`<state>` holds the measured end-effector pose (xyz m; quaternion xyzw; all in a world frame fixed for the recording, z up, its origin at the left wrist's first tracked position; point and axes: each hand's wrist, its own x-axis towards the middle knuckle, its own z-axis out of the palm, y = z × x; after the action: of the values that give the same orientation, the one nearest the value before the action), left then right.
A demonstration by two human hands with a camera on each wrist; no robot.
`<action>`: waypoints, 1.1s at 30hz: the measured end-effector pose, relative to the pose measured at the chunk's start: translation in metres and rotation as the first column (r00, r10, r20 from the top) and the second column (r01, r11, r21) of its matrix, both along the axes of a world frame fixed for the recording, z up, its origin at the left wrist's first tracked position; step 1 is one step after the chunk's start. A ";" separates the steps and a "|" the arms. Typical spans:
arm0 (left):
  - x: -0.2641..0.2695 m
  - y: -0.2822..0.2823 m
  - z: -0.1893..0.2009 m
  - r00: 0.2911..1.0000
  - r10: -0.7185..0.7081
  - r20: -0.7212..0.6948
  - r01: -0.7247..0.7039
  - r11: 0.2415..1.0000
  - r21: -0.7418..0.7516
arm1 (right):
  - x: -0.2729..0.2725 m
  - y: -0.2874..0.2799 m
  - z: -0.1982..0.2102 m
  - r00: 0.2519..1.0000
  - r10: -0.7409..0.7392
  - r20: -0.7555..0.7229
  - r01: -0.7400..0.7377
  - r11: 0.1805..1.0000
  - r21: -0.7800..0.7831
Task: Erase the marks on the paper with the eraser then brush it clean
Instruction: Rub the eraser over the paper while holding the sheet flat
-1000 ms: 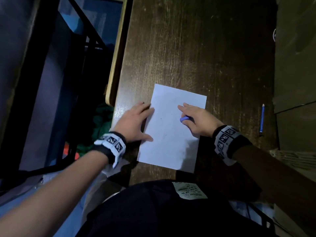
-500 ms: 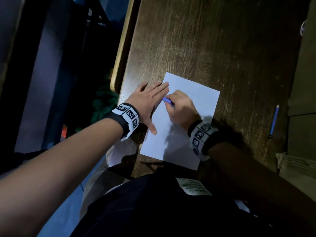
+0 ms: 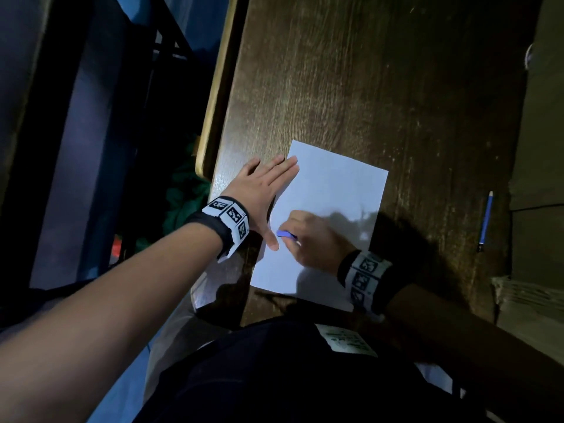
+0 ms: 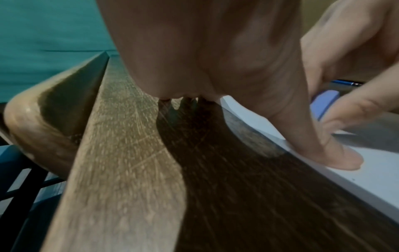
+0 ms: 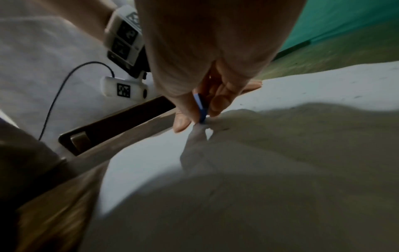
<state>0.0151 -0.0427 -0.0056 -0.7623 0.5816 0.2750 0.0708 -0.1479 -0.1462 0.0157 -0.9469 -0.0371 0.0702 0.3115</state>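
Observation:
A white sheet of paper (image 3: 332,190) lies on the dark wooden desk (image 3: 366,87). My left hand (image 3: 262,190) lies flat with straight fingers on the paper's left edge, its thumb (image 4: 336,156) pressing the sheet (image 4: 377,179). My right hand (image 3: 314,236) pinches a small blue eraser (image 3: 286,234) and holds its tip against the paper near the left edge, close to the left thumb. In the right wrist view the eraser (image 5: 200,109) stands between thumb and fingers on the sheet (image 5: 151,153). In the left wrist view the eraser (image 4: 323,104) shows blue behind the thumb. Marks on the paper are too faint to tell.
A blue pencil (image 3: 486,219) lies on the desk to the right of the paper. Brown cardboard (image 3: 537,148) borders the desk on the right. The desk's rounded left edge (image 3: 210,123) drops off to a dark floor and green cloth (image 3: 183,203).
The right hand with the eraser has slid down the paper towards me, from beside the left fingertips to beside the left thumb. The left hand stays flat on the left edge.

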 end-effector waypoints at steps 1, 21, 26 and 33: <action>0.000 -0.001 0.001 1.000 0.003 -0.004 -0.003 1.000 0.006 | 0.007 -0.011 -0.001 0.999 0.030 0.009 -0.030 0.999 -0.020; 0.001 0.000 0.001 1.000 0.008 -0.018 -0.008 1.000 0.022 | -0.007 0.006 -0.009 0.994 -0.105 0.033 0.102 0.992 0.073; 0.001 -0.001 0.000 0.999 0.010 -0.032 -0.009 1.000 0.019 | 0.047 -0.047 -0.012 0.909 -0.413 0.052 0.416 0.904 -0.096; 0.003 -0.001 -0.002 1.000 0.014 -0.028 -0.014 1.000 0.016 | 0.000 -0.004 -0.003 0.999 -0.034 -0.041 0.034 0.999 0.008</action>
<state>0.0184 -0.0436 -0.0074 -0.7618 0.5750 0.2908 0.0670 -0.1479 -0.1504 0.0127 -0.9445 -0.0150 0.0840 0.3172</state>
